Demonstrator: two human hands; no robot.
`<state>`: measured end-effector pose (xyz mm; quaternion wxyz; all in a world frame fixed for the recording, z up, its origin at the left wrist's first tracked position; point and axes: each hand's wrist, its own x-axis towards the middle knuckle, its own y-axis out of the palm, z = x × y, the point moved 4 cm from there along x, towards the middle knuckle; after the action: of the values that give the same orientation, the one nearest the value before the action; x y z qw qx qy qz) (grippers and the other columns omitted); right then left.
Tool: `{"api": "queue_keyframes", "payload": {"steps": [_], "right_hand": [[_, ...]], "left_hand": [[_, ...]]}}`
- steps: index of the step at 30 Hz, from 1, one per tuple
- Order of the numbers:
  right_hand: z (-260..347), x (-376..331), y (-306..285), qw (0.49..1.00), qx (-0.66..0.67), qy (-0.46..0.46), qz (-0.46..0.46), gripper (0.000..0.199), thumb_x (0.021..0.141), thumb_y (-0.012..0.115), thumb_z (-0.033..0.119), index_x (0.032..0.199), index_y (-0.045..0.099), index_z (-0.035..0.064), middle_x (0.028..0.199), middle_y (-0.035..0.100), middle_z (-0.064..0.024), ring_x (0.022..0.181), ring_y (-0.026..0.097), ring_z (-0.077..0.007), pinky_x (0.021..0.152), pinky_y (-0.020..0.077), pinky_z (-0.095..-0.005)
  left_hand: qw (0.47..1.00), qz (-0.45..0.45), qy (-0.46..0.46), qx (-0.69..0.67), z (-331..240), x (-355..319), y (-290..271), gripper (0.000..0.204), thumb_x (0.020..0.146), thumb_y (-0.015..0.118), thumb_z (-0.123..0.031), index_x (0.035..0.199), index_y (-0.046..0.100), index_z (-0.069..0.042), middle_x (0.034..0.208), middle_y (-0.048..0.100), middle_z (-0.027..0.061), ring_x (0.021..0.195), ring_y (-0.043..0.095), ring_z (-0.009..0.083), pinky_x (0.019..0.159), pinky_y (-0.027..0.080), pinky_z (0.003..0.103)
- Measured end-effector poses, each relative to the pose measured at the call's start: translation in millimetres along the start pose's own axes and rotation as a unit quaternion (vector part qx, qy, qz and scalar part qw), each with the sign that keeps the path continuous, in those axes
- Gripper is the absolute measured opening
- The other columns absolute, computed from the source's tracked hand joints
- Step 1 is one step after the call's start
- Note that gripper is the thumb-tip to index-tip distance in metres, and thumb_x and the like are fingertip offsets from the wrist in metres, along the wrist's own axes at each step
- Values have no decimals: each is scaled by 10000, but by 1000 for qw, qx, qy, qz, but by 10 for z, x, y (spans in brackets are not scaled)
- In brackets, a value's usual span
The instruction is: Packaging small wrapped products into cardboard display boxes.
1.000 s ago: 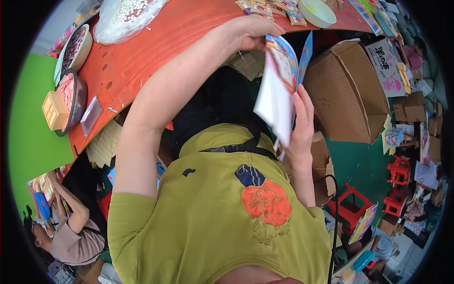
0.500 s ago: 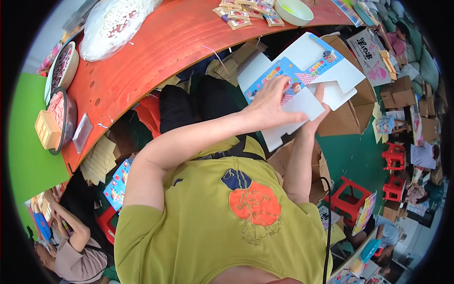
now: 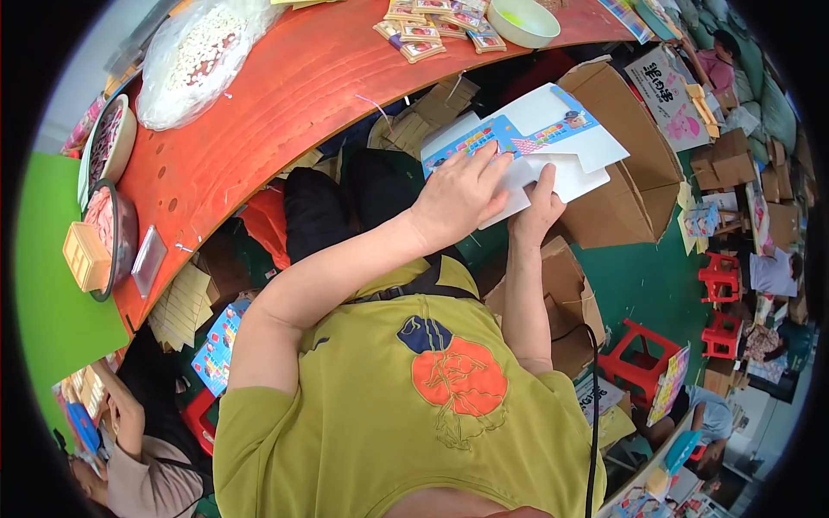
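Note:
Both hands are on a partly folded cardboard box (image 3: 560, 128), white with blue printed panels, held out over the gap beside the table. My left hand (image 3: 462, 188) lies across its near printed panel, the fingers bent over the blue part and the thumb toward a white flap. At the near right edge my right hand (image 3: 535, 211) grips the box, thumb on top and pointing away from me. Its other fingers are mostly hidden below. White flaps stick out at the right side of the box.
The curved red table (image 3: 294, 86) carries small packets (image 3: 423, 33), a pale bowl (image 3: 523, 22), a plastic bag of white pieces (image 3: 203, 56) and a dark-rimmed basin (image 3: 123, 233). Open brown cartons (image 3: 626, 155) stand beyond my right hand. A red stool (image 3: 637, 358) and other people are around.
The box and both hands have moved a little left and nearer me. The box is tilted flatter, and my left hand has shifted over its printed panel.

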<state>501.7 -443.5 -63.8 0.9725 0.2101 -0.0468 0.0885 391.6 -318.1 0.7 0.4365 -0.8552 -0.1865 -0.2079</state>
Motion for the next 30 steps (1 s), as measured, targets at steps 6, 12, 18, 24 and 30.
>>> {"api": "queue_keyframes", "payload": {"steps": [6,12,18,24,30], "right_hand": [[-45,-90,20,1000,0,-3,-2,502,1012,545,66,1471,350,6,1382,517,-177,1161,621,-305,927,600,-476],[139,-301,-215,988,-150,18,-31,725,932,601,-14,1539,206,22,1389,472,-179,1190,589,-290,874,604,-402],[495,-620,-72,965,-260,-31,16,779,940,619,-1,1574,165,16,1369,495,-165,1124,598,-218,855,565,-322],[567,-615,7,929,-274,94,231,530,1028,533,116,1528,378,36,1366,520,-125,1144,593,-205,973,496,-362],[1294,361,-137,964,-247,-54,85,394,1073,521,321,805,602,43,785,568,-35,743,539,-109,703,432,-269]], "left_hand": [[989,-20,-8,145,257,121,-158,194,837,643,-118,999,599,-19,845,682,198,770,721,303,655,575,384],[981,-75,-161,73,768,629,-770,158,921,585,-143,856,640,-11,762,685,206,765,707,356,665,557,472],[932,10,-340,-125,1091,878,-853,252,960,526,-196,935,676,5,874,693,235,880,679,418,759,538,494],[989,62,-99,92,1012,864,-646,227,985,552,-198,1021,674,-10,918,694,218,894,676,366,764,537,446],[970,162,50,175,542,903,-836,150,941,561,-126,1009,672,-52,843,688,159,831,678,356,704,515,478]]}}
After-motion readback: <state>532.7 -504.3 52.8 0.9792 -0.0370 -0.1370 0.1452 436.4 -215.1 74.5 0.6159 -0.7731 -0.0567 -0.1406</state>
